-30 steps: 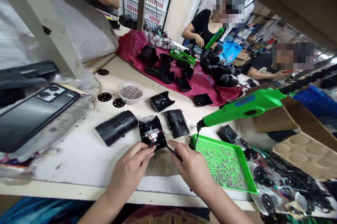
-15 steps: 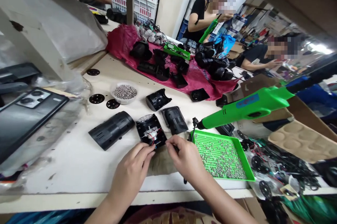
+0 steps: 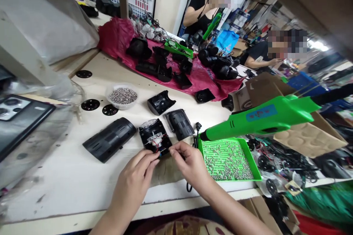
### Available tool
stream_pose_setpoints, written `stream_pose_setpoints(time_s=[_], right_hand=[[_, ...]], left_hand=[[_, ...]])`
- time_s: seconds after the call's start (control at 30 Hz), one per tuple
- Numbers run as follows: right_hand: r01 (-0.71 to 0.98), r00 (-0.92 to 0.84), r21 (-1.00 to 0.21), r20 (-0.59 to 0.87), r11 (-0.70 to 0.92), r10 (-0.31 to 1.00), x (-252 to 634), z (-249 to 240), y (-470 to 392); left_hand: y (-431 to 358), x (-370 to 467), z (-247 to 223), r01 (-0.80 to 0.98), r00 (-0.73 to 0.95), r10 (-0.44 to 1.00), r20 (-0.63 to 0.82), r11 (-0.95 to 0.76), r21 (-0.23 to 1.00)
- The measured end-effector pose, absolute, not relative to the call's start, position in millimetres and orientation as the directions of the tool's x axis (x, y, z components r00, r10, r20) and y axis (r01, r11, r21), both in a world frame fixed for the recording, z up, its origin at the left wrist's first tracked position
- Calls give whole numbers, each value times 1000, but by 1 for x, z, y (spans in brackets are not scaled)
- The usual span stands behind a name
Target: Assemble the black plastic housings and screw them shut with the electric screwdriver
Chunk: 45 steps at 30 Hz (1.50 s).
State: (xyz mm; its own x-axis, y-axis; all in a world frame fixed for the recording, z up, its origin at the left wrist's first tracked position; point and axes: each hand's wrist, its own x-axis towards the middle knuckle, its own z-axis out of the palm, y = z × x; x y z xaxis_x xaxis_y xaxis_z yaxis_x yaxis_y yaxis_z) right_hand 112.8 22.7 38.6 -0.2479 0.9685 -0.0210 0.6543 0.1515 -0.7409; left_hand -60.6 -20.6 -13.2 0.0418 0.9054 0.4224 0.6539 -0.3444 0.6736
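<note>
A half-round black plastic housing lies open side up, showing a white motor-like part and red wires. At its near edge, my left hand has thumb and fingers closed, with a small blue bit beside the fingertips. My right hand is pinched at the housing's near right corner; whatever is between those fingertips is hidden. A black cable with a plug runs behind the right hand and loops out below it. Black shell pieces lie around the housing: a long one on the left, a slotted one on the right, a short one behind.
A bowl of small metal parts and black discs stand at the back left. On the right, a green electric screwdriver hangs over a green tray of screws. Pink plastic bears black parts. Co-workers sit beyond.
The whole view has shifted slightly, moving most of the table things left. My hands stay at the housing's near edge. The screwdriver's tip now hangs closer to the tray's corner.
</note>
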Motion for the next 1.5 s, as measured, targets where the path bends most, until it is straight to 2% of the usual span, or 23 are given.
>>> stream_pose_setpoints(time_s=[0.1,0.27,0.4,0.6,0.8,0.87,0.93,1.0,1.2,1.27,1.33,1.4,1.5], right_hand=[[679,-252,-717,-25,159,967,111,40,21],[555,-203,-832,-130,4,970,109,34,23],[485,-173,-872,-175,-71,969,105,20,21],[544,-178,-839,-111,3,978,109,23,18],[550,-222,-835,-166,-17,961,117,27,22],[672,-247,-735,-101,95,964,117,27,21],[823,-328,-493,-8,282,945,116,32,22],[875,-423,-246,33,417,906,114,40,24],[808,-582,44,-102,588,807,100,61,33],[789,-595,93,-131,607,793,99,62,34],[781,-606,84,-139,619,783,104,65,34],[772,-629,17,-125,635,768,112,71,36],[780,-623,-98,-26,618,782,122,80,46]], left_hand=[[-21,-60,-14,665,52,896,440,-360,654],[-19,-59,-16,673,56,889,455,-370,640],[-19,-57,-17,681,45,892,450,-357,639],[-19,-54,-14,667,37,894,446,-355,656],[-18,-55,-13,651,13,897,441,-343,677],[-18,-55,-13,646,12,905,425,-331,687],[-18,-54,-13,649,17,910,413,-324,688],[-18,-53,-13,659,31,906,421,-335,674],[-16,-50,-14,688,73,888,453,-374,622],[-14,-49,-14,704,79,875,477,-388,595],[-13,-50,-13,703,82,866,493,-401,587],[-13,-54,-10,663,97,877,471,-410,626],[-15,-64,-6,595,156,897,414,-420,686]])
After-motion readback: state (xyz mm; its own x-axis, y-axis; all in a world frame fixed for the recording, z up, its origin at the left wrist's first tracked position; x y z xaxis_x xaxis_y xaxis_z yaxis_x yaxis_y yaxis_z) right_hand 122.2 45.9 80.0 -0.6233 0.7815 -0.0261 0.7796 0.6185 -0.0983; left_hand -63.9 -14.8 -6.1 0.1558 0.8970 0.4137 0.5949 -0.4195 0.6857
